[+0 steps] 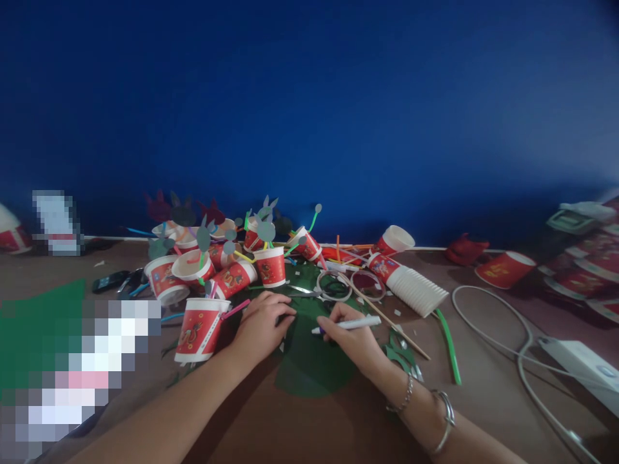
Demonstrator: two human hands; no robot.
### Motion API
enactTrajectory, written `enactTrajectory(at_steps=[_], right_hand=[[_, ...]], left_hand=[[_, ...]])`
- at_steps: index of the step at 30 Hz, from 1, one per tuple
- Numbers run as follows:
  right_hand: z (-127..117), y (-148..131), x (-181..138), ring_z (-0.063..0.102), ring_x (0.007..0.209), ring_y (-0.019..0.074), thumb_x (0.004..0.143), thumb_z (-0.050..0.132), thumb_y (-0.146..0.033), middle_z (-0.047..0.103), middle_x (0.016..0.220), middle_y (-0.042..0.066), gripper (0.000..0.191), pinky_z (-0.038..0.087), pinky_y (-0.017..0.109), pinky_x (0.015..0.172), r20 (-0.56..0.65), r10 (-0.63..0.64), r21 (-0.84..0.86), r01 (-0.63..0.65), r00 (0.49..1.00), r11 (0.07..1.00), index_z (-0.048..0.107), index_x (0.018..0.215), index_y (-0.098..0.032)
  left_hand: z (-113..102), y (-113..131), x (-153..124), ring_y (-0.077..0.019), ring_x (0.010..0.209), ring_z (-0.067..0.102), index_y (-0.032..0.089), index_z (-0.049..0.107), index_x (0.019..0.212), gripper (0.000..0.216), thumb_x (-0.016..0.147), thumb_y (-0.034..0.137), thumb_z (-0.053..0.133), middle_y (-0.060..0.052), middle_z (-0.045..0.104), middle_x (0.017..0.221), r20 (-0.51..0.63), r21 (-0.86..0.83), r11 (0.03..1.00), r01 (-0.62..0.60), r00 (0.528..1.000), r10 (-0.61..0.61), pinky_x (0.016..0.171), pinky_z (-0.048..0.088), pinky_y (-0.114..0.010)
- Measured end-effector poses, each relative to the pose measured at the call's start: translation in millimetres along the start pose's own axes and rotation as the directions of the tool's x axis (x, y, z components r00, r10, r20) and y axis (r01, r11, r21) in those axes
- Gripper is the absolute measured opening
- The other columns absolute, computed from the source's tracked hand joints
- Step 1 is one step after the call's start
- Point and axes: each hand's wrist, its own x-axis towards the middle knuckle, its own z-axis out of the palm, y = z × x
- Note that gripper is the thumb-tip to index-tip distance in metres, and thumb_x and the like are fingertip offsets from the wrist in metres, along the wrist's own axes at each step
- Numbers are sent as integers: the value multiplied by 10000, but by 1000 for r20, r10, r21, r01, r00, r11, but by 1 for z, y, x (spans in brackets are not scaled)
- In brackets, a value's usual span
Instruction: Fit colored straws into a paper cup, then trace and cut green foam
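A dark green sheet of paper (314,367) lies on the table in front of me. My left hand (264,322) rests on its left edge, fingers curved and apart, with nothing visibly held. Between the fingers of my right hand (351,335) is a white marker pen (360,323), its dark tip pointing left just over the paper. Left of my left hand stands a red paper cup (200,330) with a pink straw (236,309) in its side. Scissors (331,288) lie past my hands, their blades pointing left.
Several red cups with paper shapes on straws crowd the back, including an upright cup (269,266). A nested cup stack (411,283) lies right of them, near a wooden stick (391,322) and green straw (449,348). A white power strip (583,370) and cable sit far right.
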Motion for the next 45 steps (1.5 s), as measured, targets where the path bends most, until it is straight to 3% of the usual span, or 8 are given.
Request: enactTrajectory(at_steps=[3, 9, 14, 19, 22, 25, 31, 45], right_hand=[[0, 2, 1, 470, 436, 106, 742, 592, -347, 552, 448, -38, 269, 344, 210, 450, 28, 6, 22, -7, 1000, 1000, 431, 573, -214], [2, 2, 1, 443, 445, 103, 685, 599, -275, 523, 463, -42, 208, 289, 204, 417, 14, 8, -171, -5, 1000, 985, 445, 561, -211], [3, -4, 0, 439, 461, 106, 677, 604, -283, 516, 471, -37, 216, 300, 211, 435, 24, -2, -205, 6, 1000, 979, 451, 545, -207], [1, -3, 0, 459, 462, 105, 724, 614, -353, 582, 506, -20, 244, 322, 213, 452, 39, 4, 7, -4, 999, 1000, 464, 604, -204], [-1, -2, 0, 423, 431, 92, 741, 601, -358, 537, 473, -42, 239, 296, 208, 433, 45, 2, 99, -6, 999, 995, 461, 622, -204], [-3, -3, -1, 367, 418, 80, 710, 616, -312, 442, 455, -70, 217, 249, 202, 408, 22, -6, 98, 4, 1000, 995, 458, 608, -204], [-2, -3, -2, 384, 420, 86, 821, 489, -392, 451, 426, -54, 320, 285, 208, 426, 18, 1, 140, -4, 1000, 990, 427, 569, -206], [-7, -7, 1, 383, 445, 75, 731, 580, -305, 466, 486, -64, 212, 267, 197, 432, 96, -38, 150, 23, 995, 988, 453, 602, -196]], left_hand=[[0, 0, 0, -193, 1004, 550, 280, 715, 821, 114, 788, 244, 611, 17, 678, 1035, -1, 3, 1000, -4, 1000, 4, 867, 428, -345], [1, 0, 0, -196, 998, 551, 275, 716, 818, 114, 791, 247, 609, 10, 678, 1033, -6, 9, 1000, -10, 1000, 10, 859, 433, -350], [2, -1, 0, -196, 991, 554, 277, 717, 818, 114, 791, 251, 609, 9, 681, 1025, -13, 10, 1000, -9, 1000, 9, 856, 435, -349], [2, -1, -1, -200, 994, 554, 276, 718, 824, 117, 785, 245, 612, -1, 679, 1035, -16, 5, 1000, -18, 1000, 18, 856, 439, -350], [1, -1, -1, -200, 989, 555, 278, 719, 814, 112, 780, 247, 617, 2, 681, 1028, -19, 4, 1000, -13, 1000, 13, 857, 441, -351], [1, -1, 0, -203, 988, 555, 283, 721, 808, 113, 778, 250, 617, 4, 684, 1019, -19, 10, 1000, -4, 1000, 4, 859, 443, -354], [0, 0, 0, -198, 1001, 553, 282, 717, 825, 124, 774, 225, 619, 10, 680, 1034, -14, 2, 1000, -1, 1000, 1, 870, 441, -351], [-1, 1, -1, -218, 1042, 522, 293, 726, 851, 123, 768, 264, 639, -3, 666, 1071, 21, 23, 998, -54, 998, 54, 887, 432, -380]])
